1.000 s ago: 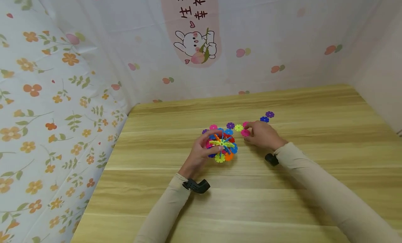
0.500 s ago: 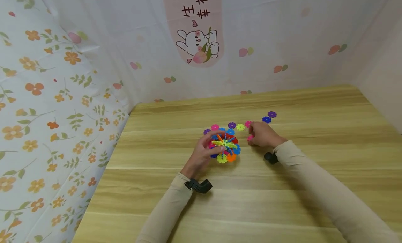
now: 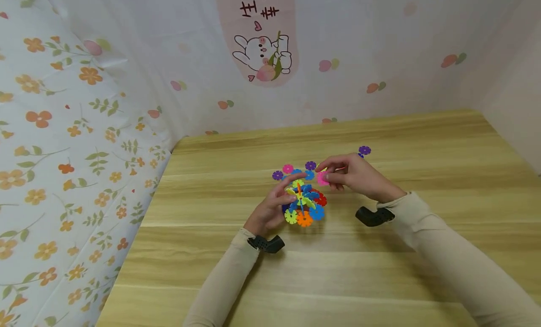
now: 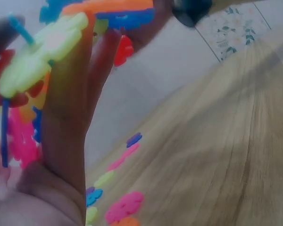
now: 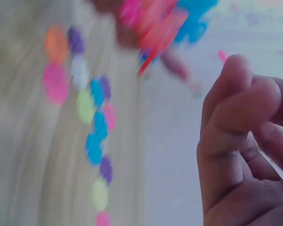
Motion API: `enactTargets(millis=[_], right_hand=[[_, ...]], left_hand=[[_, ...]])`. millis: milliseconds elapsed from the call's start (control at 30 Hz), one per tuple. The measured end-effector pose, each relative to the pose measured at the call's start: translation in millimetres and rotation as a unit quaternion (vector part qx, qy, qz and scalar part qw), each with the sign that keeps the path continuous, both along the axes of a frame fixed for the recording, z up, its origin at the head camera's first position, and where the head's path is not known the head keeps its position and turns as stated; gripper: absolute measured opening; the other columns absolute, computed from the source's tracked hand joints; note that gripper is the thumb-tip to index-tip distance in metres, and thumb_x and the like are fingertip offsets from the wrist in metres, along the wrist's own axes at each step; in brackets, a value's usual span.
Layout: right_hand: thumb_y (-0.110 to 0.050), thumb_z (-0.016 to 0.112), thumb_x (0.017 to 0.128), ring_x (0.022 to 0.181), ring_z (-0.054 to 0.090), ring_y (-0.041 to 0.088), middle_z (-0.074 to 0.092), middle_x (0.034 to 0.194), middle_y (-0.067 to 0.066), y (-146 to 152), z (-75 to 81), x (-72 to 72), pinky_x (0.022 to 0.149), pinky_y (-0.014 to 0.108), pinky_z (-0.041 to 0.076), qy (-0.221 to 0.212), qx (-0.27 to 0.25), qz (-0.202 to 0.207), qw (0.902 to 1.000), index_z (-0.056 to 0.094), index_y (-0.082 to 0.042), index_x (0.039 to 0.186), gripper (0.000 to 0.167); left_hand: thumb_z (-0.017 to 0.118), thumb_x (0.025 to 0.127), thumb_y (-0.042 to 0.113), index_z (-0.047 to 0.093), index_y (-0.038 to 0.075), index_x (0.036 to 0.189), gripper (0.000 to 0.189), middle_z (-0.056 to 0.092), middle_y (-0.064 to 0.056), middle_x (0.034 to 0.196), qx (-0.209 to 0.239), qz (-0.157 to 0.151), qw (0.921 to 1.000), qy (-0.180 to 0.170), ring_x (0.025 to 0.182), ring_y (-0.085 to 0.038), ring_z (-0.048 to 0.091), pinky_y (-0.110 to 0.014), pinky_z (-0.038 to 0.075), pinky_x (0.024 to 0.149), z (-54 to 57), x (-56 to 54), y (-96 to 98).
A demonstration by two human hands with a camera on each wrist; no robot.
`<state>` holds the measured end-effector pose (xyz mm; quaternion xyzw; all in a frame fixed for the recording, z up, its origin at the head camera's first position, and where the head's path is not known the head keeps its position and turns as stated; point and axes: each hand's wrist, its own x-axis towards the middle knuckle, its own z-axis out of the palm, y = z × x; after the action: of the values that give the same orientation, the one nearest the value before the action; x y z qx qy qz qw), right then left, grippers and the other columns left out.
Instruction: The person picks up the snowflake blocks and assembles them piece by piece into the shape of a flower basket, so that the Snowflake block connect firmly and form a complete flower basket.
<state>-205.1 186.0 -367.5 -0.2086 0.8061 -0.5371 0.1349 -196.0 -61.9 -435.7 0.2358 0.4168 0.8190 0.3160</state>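
Your left hand (image 3: 270, 207) has its grip curled around the ball of flower discs (image 3: 301, 200), with thumb and fingers spread on either side. The ball is a mix of yellow-green, blue, orange and red pieces slotted together at angles, held up over the desk (image 3: 211, 270). Your right hand (image 3: 359, 176) has a narrow grip, pinching a single pink disc (image 3: 322, 178) at the fingertips. That disc is near the ball, on its right side, and apart from it; in the right wrist view only a sliver of pink shows past your fingertip.

Beyond your left hand, loose discs lie flat on the desk, among them a purple disc (image 3: 310, 165) and a pink one (image 3: 288, 168). Another purple piece (image 3: 365, 150) lies past your right hand, with a blue piece (image 3: 361, 155) mostly hidden just beside it. The right wrist view is blurred.
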Motion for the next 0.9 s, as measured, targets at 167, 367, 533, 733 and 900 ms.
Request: enactTargets(millis=[167, 367, 533, 733, 900], right_hand=[[-0.012, 0.064, 0.089, 0.053, 0.056, 0.026, 0.062, 0.075, 0.013, -12, 11.3, 7.9, 0.047, 0.034, 0.048, 0.021, -0.001, 0.001, 0.9998, 0.063, -0.005, 0.103, 0.016], [-0.007, 0.066, 0.086, 0.054, 0.059, 0.028, 0.064, 0.074, 0.009, -17, 10.6, 11.7, 0.050, 0.036, 0.051, 0.057, 0.014, -0.028, 0.9979, 0.063, -0.006, 0.091, 0.006], [-0.005, 0.065, 0.086, 0.050, 0.058, 0.023, 0.064, 0.072, 0.011, -18, 10.1, 14.4, 0.051, 0.035, 0.051, 0.068, 0.012, -0.025, 0.9973, 0.063, -0.007, 0.090, 0.005], [-0.001, 0.064, 0.085, 0.045, 0.055, 0.020, 0.061, 0.064, 0.009, -19, 10.6, 20.3, 0.047, 0.034, 0.050, 0.081, 0.014, -0.003, 0.9966, 0.061, -0.007, 0.086, 0.007], [0.003, 0.065, 0.084, 0.043, 0.052, 0.016, 0.058, 0.063, 0.007, -23, 11.3, 25.3, 0.043, 0.031, 0.047, 0.130, 0.018, 0.000, 0.9913, 0.060, -0.006, 0.082, 0.010]], left_hand=[[0.059, 0.089, 0.012, 0.032, 0.015, 0.143, 0.061, 0.055, -0.018, 0.109, -0.013, -0.023, 0.9996, 0.005, 0.091, -0.025, 0.063, -0.037, 0.052, 0.077, 2.8, -0.5, 0.5], [0.060, 0.090, 0.011, 0.030, 0.014, 0.143, 0.061, 0.061, -0.016, 0.103, -0.021, -0.045, 0.9984, 0.026, 0.089, -0.026, 0.064, -0.038, 0.053, 0.077, 5.3, -1.6, 2.6], [0.065, 0.087, 0.013, 0.032, 0.015, 0.142, 0.064, 0.064, -0.011, 0.083, -0.039, -0.037, 0.9979, 0.037, 0.075, -0.022, 0.064, -0.036, 0.053, 0.074, 5.5, -1.4, 3.3], [0.070, 0.082, 0.006, 0.032, 0.014, 0.142, 0.071, 0.060, -0.019, 0.109, -0.037, -0.034, 0.9984, 0.025, 0.092, -0.029, 0.064, -0.041, 0.053, 0.077, 5.3, -0.5, 5.5], [0.066, 0.082, -0.005, 0.028, 0.012, 0.144, 0.074, 0.056, -0.022, 0.110, -0.015, -0.026, 0.9993, 0.023, 0.077, -0.028, 0.065, -0.040, 0.054, 0.069, 4.7, 0.5, 7.0]])
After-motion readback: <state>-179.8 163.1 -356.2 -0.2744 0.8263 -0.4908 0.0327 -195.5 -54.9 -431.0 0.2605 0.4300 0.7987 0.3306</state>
